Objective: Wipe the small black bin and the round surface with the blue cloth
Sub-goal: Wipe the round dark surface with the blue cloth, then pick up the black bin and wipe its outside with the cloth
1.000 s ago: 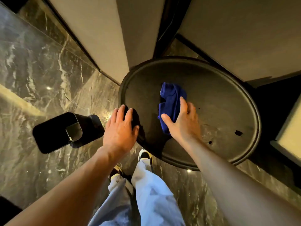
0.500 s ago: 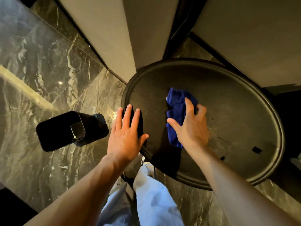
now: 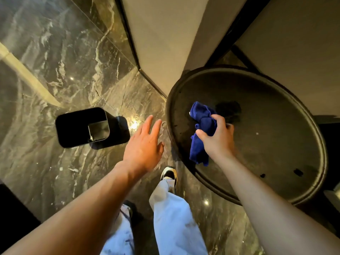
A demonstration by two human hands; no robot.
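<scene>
The round dark table top (image 3: 272, 144) fills the right side, with a raised rim. My right hand (image 3: 219, 138) grips the bunched blue cloth (image 3: 200, 126) above the table's left part; the cloth's lower end hangs toward the surface. My left hand (image 3: 145, 146) hovers open, fingers spread, over the floor between the table's rim and the small black bin (image 3: 82, 126). The bin is square, stands on the marble floor at the left, and its opening faces me.
Dark veined marble floor (image 3: 64, 57) spreads to the left. Beige wall panels (image 3: 165, 34) with black trim rise behind the table. My light-blue trouser legs and a shoe (image 3: 169, 174) are below the table's near edge. Two small dark marks (image 3: 298, 172) sit on the table top.
My left hand left the table's rim and moved left over the floor toward the bin. My right hand closed around the cloth and lifted it off the surface. The view shifted left.
</scene>
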